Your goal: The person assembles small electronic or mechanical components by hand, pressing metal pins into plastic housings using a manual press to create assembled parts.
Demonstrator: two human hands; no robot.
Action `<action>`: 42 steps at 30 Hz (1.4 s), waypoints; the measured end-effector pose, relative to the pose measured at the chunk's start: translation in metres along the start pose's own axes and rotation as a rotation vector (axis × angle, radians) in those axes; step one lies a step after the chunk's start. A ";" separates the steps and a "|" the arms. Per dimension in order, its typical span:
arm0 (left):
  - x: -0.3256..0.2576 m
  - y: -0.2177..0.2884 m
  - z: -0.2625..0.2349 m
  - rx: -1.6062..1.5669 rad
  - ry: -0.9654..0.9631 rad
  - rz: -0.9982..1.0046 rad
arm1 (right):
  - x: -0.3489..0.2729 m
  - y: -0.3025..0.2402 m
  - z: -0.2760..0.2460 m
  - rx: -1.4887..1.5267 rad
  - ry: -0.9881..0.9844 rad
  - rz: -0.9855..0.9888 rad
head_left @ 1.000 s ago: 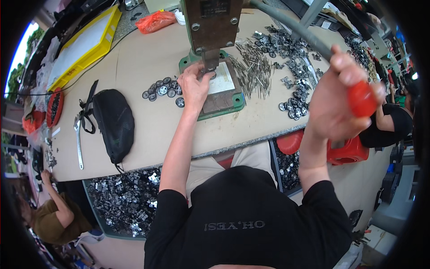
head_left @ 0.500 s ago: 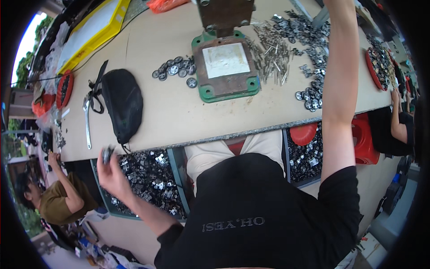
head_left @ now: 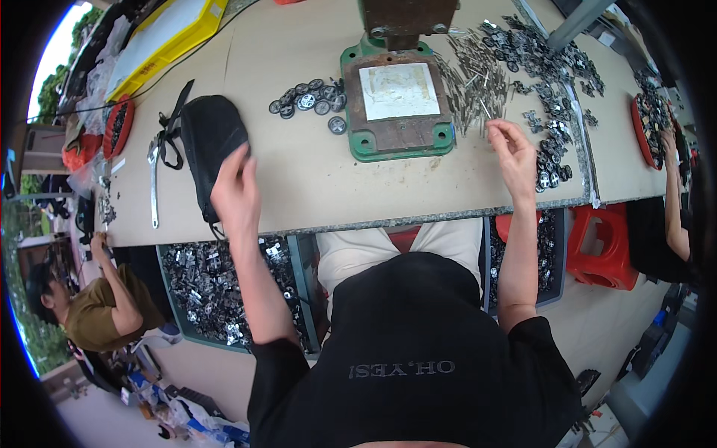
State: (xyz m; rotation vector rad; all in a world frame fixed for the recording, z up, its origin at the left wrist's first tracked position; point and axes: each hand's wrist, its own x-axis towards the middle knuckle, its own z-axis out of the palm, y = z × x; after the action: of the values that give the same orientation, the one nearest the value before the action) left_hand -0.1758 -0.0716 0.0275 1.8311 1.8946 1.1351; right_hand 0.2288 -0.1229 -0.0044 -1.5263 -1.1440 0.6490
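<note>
My right hand is pinched at the near edge of a pile of thin metal pins; one pin seems to stick out from its fingertips. Over the near end of a black pouch hovers my left hand, fingers bent and slightly blurred; whether anything is in them is hidden. Between the hands stands a press with a green base and a pale plate on top. Small black wheels lie left of it, and more wheels lie beside my right hand.
Dark metal parts spread at the far right near a grey post. A wrench lies left of the pouch. Bins of parts sit below the table edge. Red stool at right; co-workers sit on both sides.
My right hand has come down from the far side to the pins. My left hand, which held a small dark part beyond the table edge, has moved up and right over the pouch.
</note>
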 end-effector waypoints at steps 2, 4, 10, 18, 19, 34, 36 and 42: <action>0.041 0.001 0.036 0.095 -0.052 0.060 | -0.004 -0.005 -0.002 -0.048 0.013 -0.031; 0.068 -0.006 0.062 0.196 -0.096 0.104 | -0.009 -0.011 -0.008 -0.112 0.049 -0.075; 0.094 -0.044 0.080 0.132 -0.138 0.046 | -0.010 -0.018 -0.028 -0.250 0.098 -0.017; 0.049 -0.024 0.070 -0.666 -0.100 -0.220 | 0.022 -0.012 -0.015 -0.690 0.099 0.184; 0.037 -0.014 0.073 -0.974 -0.134 -0.263 | 0.024 -0.010 -0.012 -0.690 0.105 0.182; -0.077 0.102 0.133 -1.354 -0.888 -0.651 | 0.030 0.007 -0.008 -0.408 0.084 0.103; -0.076 0.102 0.133 -1.350 -0.883 -0.659 | 0.028 0.006 -0.009 -0.468 0.084 0.093; -0.077 0.103 0.132 -1.373 -0.902 -0.666 | 0.035 0.004 -0.008 -0.701 0.037 0.061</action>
State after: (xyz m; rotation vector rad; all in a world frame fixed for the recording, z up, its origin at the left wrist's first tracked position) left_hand -0.0002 -0.1097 -0.0130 0.5978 0.6538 0.7445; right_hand 0.2507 -0.0948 -0.0002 -2.1536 -1.3803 0.2553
